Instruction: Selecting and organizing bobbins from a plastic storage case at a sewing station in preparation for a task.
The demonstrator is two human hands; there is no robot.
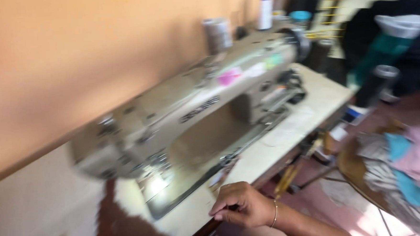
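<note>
Here, item one: the table edge [251, 171], wooden, stiff and heavy by my judgement, best gripped along its front lip, where my right hand [241, 206] rests, fingers curled over it and holding nothing loose. Behind it: beige sewing machine [190, 104]; fabric scraps [409, 165] well apart; my left hand is unseen.

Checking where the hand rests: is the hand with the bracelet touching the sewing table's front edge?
Touching. The head view shows the right hand, curled, resting on the front edge of the sewing table, fingers over the rim, with no gap visible despite the blur.
</note>
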